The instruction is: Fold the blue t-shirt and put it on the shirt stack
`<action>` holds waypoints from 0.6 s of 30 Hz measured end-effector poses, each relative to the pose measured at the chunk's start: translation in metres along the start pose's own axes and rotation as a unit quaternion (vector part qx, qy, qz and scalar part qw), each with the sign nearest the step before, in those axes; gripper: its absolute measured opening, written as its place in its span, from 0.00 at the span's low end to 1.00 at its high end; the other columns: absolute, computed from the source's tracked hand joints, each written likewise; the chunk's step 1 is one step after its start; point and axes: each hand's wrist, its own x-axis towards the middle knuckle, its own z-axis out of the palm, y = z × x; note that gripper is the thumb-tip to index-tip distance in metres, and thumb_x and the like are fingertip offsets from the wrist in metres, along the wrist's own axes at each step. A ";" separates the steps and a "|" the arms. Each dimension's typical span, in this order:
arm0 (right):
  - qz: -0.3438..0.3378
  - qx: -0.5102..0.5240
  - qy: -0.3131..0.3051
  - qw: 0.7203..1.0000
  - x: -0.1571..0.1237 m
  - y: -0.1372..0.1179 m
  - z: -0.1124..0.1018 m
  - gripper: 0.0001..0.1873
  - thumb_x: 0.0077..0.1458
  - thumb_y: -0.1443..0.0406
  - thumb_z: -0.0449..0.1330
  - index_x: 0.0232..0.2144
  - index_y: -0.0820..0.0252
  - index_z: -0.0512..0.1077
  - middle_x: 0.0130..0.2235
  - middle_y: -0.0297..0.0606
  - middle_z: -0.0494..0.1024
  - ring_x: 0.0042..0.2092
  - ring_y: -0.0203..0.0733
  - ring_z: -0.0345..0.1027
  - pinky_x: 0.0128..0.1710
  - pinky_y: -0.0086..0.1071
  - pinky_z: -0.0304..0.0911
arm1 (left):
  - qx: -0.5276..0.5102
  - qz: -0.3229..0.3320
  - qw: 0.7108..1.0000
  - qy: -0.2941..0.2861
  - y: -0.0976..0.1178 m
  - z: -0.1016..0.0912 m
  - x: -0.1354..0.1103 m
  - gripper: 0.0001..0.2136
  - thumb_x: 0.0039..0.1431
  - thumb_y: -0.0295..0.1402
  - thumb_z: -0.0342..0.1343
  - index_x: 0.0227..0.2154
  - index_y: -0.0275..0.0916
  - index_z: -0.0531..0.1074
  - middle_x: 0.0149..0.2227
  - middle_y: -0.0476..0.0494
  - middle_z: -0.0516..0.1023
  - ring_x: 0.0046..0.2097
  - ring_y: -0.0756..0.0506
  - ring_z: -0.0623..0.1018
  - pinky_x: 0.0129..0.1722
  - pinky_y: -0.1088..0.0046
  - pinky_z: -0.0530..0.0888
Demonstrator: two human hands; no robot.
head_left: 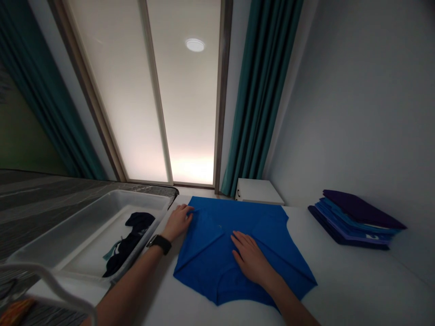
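A blue T-shirt (210,253) lies spread on the white table, its neckline toward me and its sleeves folded inward over the body. My left hand (178,222), with a dark watch on the wrist, rests at the shirt's far left edge, fingertips touching the fabric. Flat on the middle of the shirt lies my right hand (249,256), its fingers extended. Neither hand grips the cloth visibly. Some creases run diagonally across both sides of the shirt.
To the left stands a translucent plastic bin (68,231) with dark clothing (131,240) inside. A stack of folded garments (356,219) sits on the right of the table (340,280), near the wall. Beyond the table are a white cabinet (260,192) and teal curtains (265,90).
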 end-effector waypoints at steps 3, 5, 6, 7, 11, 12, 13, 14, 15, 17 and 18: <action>-0.002 0.002 0.003 1.000 0.000 0.000 0.000 0.28 0.65 0.59 0.41 0.63 0.63 0.58 0.66 0.43 0.55 0.67 0.47 0.45 0.66 0.45 0.41 | 0.018 -0.055 0.998 -0.002 -0.010 0.013 0.012 0.13 0.61 0.33 0.48 0.44 0.38 0.74 0.46 0.39 0.74 0.50 0.39 0.70 0.51 0.63 0.66; -0.001 0.002 0.000 1.000 0.000 0.000 0.000 0.28 0.65 0.59 0.41 0.63 0.63 0.58 0.66 0.42 0.55 0.67 0.47 0.44 0.66 0.45 0.41 | 0.020 -0.072 0.997 0.000 -0.014 0.018 0.012 0.13 0.62 0.36 0.48 0.44 0.38 0.74 0.46 0.38 0.73 0.51 0.38 0.69 0.50 0.60 0.65; -0.001 0.002 -0.001 1.000 0.000 0.000 0.000 0.28 0.65 0.59 0.41 0.63 0.63 0.57 0.66 0.42 0.54 0.67 0.47 0.44 0.66 0.45 0.41 | 0.018 -0.075 0.997 0.001 -0.015 0.019 0.011 0.14 0.62 0.37 0.48 0.43 0.39 0.75 0.46 0.38 0.73 0.51 0.37 0.69 0.50 0.59 0.65; -0.002 0.003 -0.001 1.000 0.000 0.000 0.000 0.28 0.65 0.59 0.41 0.64 0.63 0.57 0.66 0.42 0.54 0.67 0.47 0.44 0.66 0.45 0.41 | 0.017 -0.078 0.997 0.001 -0.015 0.020 0.010 0.14 0.62 0.38 0.47 0.43 0.39 0.75 0.46 0.38 0.73 0.51 0.37 0.69 0.50 0.58 0.65; -0.011 0.015 0.015 1.000 -0.001 -0.002 -0.002 0.27 0.65 0.59 0.41 0.62 0.62 0.60 0.65 0.43 0.58 0.66 0.48 0.48 0.65 0.47 0.42 | 0.013 -0.071 0.997 -0.002 -0.018 0.023 0.006 0.14 0.62 0.40 0.47 0.42 0.42 0.75 0.46 0.40 0.73 0.50 0.38 0.69 0.50 0.59 0.64; -0.017 0.021 0.020 0.999 -0.002 -0.003 -0.003 0.26 0.65 0.59 0.41 0.61 0.61 0.62 0.64 0.43 0.60 0.65 0.48 0.50 0.65 0.46 0.44 | 0.014 -0.070 0.997 -0.002 -0.019 0.023 0.006 0.14 0.62 0.40 0.47 0.42 0.42 0.75 0.46 0.40 0.73 0.50 0.38 0.69 0.50 0.59 0.64; -0.025 0.029 0.023 0.999 -0.003 -0.005 -0.003 0.26 0.66 0.60 0.41 0.60 0.61 0.63 0.63 0.43 0.62 0.64 0.48 0.52 0.64 0.46 0.46 | 0.015 -0.071 0.997 -0.002 -0.019 0.024 0.007 0.14 0.62 0.40 0.47 0.42 0.42 0.75 0.46 0.40 0.74 0.50 0.38 0.69 0.50 0.59 0.64; -0.034 0.037 0.025 0.998 -0.004 -0.007 -0.004 0.25 0.66 0.60 0.41 0.59 0.60 0.64 0.62 0.43 0.64 0.63 0.47 0.53 0.64 0.45 0.47 | 0.015 -0.073 0.997 -0.002 -0.020 0.024 0.007 0.14 0.62 0.40 0.47 0.42 0.42 0.75 0.46 0.40 0.74 0.50 0.38 0.69 0.50 0.59 0.64; -0.043 0.043 0.024 0.998 -0.005 -0.009 -0.005 0.25 0.66 0.60 0.41 0.59 0.60 0.65 0.61 0.42 0.65 0.63 0.46 0.54 0.64 0.43 0.48 | 0.016 -0.075 0.997 -0.002 -0.021 0.025 0.007 0.14 0.62 0.40 0.47 0.42 0.42 0.75 0.46 0.41 0.74 0.50 0.38 0.69 0.50 0.59 0.64; -0.057 0.049 0.013 0.997 -0.007 -0.014 -0.005 0.25 0.66 0.60 0.41 0.60 0.60 0.63 0.62 0.41 0.63 0.63 0.45 0.53 0.64 0.42 0.48 | 0.015 -0.074 0.997 -0.001 -0.022 0.026 0.008 0.14 0.62 0.39 0.47 0.43 0.42 0.75 0.46 0.41 0.74 0.51 0.38 0.70 0.50 0.59 0.64; -0.062 0.049 0.003 0.997 -0.008 -0.016 -0.004 0.26 0.66 0.60 0.42 0.61 0.61 0.62 0.64 0.41 0.61 0.64 0.45 0.50 0.65 0.42 0.46 | 0.013 -0.071 0.997 0.001 -0.022 0.027 0.009 0.15 0.63 0.39 0.46 0.43 0.42 0.75 0.46 0.41 0.74 0.51 0.38 0.70 0.50 0.59 0.64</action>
